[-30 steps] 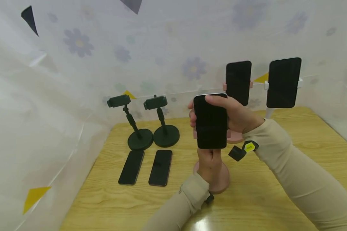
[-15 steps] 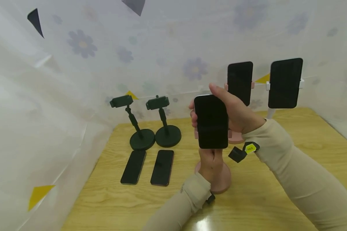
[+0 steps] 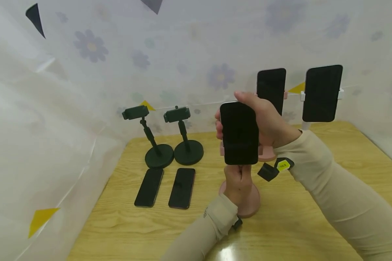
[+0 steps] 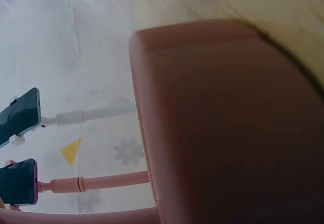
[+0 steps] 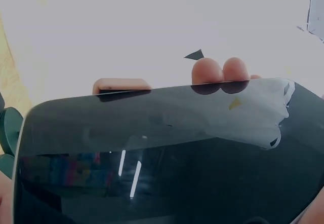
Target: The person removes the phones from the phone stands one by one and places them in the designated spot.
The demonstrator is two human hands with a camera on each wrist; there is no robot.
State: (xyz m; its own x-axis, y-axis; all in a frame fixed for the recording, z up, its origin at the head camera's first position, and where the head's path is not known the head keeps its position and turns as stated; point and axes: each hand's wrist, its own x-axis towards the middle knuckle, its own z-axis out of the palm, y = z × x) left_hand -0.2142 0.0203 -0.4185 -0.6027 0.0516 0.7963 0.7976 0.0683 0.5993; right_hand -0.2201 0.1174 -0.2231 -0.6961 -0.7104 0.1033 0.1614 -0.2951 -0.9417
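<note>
A smartphone (image 3: 240, 134) with a dark screen sits upright in the clamp of a pink phone stand (image 3: 252, 201). My right hand (image 3: 272, 122) grips the phone from its right side; the thumb lies by the top edge and the fingers wrap behind. In the right wrist view, fingertips (image 5: 206, 73) show over the far edge of the phone, beside a pink clamp jaw. Below the phone, my left hand (image 3: 237, 183) holds the stand's stem, which is mostly hidden. The round pink base fills much of the left wrist view.
Two dark green phone stands (image 3: 159, 156) stand at the back left, their holders without phones. Two phones (image 3: 149, 187) lie flat before them. Behind my right hand, a second pink stand (image 3: 267, 154) and a white stand (image 3: 305, 125) each hold a phone.
My right thumb has come off the screen to the phone's top edge. The left hand keeps its place on the stem, and the camera view has shifted slightly.
</note>
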